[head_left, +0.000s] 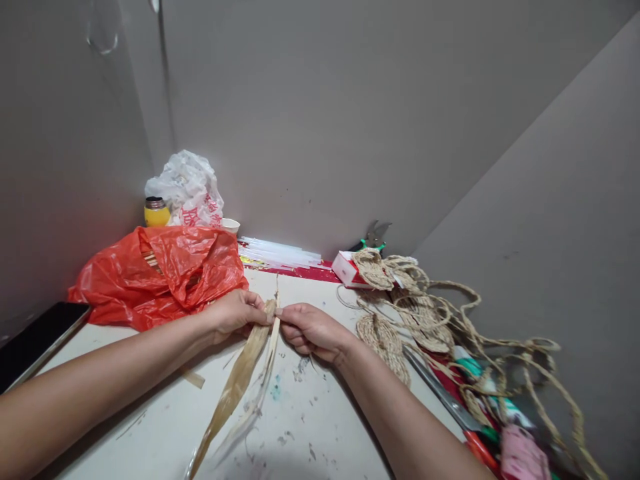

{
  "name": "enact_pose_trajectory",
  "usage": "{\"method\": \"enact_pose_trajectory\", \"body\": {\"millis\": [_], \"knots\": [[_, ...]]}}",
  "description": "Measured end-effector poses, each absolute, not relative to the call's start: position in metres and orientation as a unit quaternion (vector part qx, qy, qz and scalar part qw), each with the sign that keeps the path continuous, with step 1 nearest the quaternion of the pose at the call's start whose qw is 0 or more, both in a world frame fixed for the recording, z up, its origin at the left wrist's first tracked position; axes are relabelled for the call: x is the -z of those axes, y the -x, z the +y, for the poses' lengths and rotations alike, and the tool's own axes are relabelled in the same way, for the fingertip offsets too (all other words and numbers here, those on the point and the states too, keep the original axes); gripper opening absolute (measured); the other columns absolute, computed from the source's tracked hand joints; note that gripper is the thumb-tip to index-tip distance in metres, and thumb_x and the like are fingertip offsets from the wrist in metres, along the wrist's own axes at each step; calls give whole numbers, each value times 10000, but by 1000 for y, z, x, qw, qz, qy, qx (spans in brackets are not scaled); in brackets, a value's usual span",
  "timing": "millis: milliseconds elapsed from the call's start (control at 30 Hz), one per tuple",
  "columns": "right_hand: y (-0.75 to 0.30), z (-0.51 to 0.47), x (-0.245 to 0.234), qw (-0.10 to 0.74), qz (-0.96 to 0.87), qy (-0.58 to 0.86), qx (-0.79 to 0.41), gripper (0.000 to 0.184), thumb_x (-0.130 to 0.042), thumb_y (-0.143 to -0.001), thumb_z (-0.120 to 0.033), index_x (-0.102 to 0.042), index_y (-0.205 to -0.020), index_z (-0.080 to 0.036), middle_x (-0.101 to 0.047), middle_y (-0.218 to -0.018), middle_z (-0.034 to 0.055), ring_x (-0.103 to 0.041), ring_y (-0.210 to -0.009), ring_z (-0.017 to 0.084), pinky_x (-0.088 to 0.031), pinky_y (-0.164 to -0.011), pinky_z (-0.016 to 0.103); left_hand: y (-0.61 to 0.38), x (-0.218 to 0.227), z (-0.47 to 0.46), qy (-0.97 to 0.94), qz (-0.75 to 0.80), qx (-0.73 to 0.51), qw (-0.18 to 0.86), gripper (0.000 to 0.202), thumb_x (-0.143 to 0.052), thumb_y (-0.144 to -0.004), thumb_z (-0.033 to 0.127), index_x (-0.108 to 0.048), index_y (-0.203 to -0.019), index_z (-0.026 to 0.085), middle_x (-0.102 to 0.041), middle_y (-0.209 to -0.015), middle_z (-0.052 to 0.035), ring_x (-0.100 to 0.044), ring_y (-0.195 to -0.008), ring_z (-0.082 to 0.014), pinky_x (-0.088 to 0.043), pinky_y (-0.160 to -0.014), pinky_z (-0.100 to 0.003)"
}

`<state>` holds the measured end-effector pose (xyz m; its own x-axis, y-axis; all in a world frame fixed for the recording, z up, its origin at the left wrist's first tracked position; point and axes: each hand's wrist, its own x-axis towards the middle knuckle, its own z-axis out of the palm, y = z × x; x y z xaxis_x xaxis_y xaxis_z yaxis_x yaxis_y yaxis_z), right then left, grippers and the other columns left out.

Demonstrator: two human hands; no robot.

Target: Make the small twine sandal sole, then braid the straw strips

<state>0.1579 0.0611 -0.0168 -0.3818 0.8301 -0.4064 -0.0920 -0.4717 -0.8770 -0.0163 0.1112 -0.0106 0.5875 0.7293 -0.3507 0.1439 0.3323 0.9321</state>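
Observation:
My left hand (239, 315) pinches a wide tan strip of dried leaf (236, 381) near its upper end. Its long tail hangs down toward the table's front edge. Touching it almost fingertip to fingertip, my right hand (311, 331) is closed on a narrow pale strip of fibre (271, 347). The narrow strip's tip sticks up above the fingers, and its lower part splits into loose strands. Both hands are over the white tabletop (315, 427). Whether the two strips are joined between the fingers I cannot tell.
A red plastic bag (165, 273) lies at left, near a phone (40, 340), a yellow jar (157, 213) and a white plastic bag (187, 183). Translucent sticks (280, 253) lie along the back. Coiled, braided rope (383, 343), pliers (375, 237) and scissors (450, 400) crowd the right side.

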Motion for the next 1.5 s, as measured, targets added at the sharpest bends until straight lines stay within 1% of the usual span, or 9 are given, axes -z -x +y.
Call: {"method": "enact_pose_trajectory", "body": {"millis": [133, 233, 433, 633, 767, 867, 1033, 1400, 1500], "knots": [[-157, 61, 18, 318, -409, 464, -718, 427, -636, -754, -416, -332, -544, -202, -282, -406, -118, -138, -354, 18, -82, -319, 154, 18, 3, 108, -523, 414, -191, 720, 237, -718, -537, 282, -544, -608, 138, -531, -514, 36, -476, -470, -71, -402, -492, -206], [-156, 60, 17, 319, -411, 469, -714, 406, -631, -756, -410, -344, -559, -201, -284, -408, -120, -135, -354, 20, -85, -317, 153, 21, -2, 109, -509, 410, -176, 736, 215, -709, -529, 261, -572, -631, 130, -567, -545, 15, -521, -505, -92, -461, -555, -246], [-155, 59, 15, 319, -410, 473, -712, 332, -636, -742, -394, -410, -608, -191, -270, -417, -127, -122, -368, 24, -82, -324, 151, 25, 2, 115, -500, 376, -194, 755, 243, -741, -523, 208, -548, -654, 139, -589, -597, 20, -536, -528, -79, -424, -543, -203], [-155, 58, 14, 319, -411, 471, -713, 290, -609, -755, -407, -476, -648, -172, -272, -424, -124, -114, -373, 26, -70, -330, 158, 23, 8, 111, -531, 387, -222, 720, 255, -720, -525, 219, -484, -596, 154, -498, -493, 56, -399, -424, -47, -282, -430, -184], [-155, 59, 15, 317, -416, 469, -712, 294, -613, -753, -424, -508, -668, -163, -259, -421, -128, -115, -370, 25, -71, -331, 159, 18, 14, 106, -559, 391, -242, 690, 247, -709, -511, 191, -478, -593, 162, -485, -467, 65, -373, -399, -47, -253, -409, -190], [-155, 59, 15, 316, -421, 470, -708, 317, -630, -748, -430, -480, -638, -174, -268, -409, -128, -125, -356, 23, -78, -327, 160, 16, 16, 103, -561, 387, -240, 692, 251, -725, -522, 199, -500, -626, 161, -473, -459, 73, -376, -387, -50, -265, -399, -187], [-156, 58, 15, 317, -427, 478, -699, 402, -655, -735, -420, -367, -567, -197, -295, -404, -120, -151, -343, 18, -92, -318, 158, 17, 11, 101, -555, 363, -207, 720, 213, -704, -603, 280, -562, -646, 126, -517, -548, 32, -452, -456, -59, -380, -461, -192], [-153, 58, 14, 324, -433, 493, -681, 410, -685, -705, -421, -381, -552, -192, -312, -400, -120, -162, -323, 9, -89, -304, 155, 22, 10, 105, -539, 363, -208, 731, 210, -727, -576, 259, -588, -656, 124, -552, -588, 19, -494, -492, -70, -448, -507, -215], [-152, 58, 15, 333, -433, 491, -678, 409, -697, -693, -411, -384, -550, -190, -321, -402, -118, -172, -327, 9, -92, -308, 155, 22, 8, 105, -531, 368, -204, 736, 223, -738, -565, 244, -565, -651, 132, -547, -581, 31, -492, -487, -66, -427, -497, -202]]}}
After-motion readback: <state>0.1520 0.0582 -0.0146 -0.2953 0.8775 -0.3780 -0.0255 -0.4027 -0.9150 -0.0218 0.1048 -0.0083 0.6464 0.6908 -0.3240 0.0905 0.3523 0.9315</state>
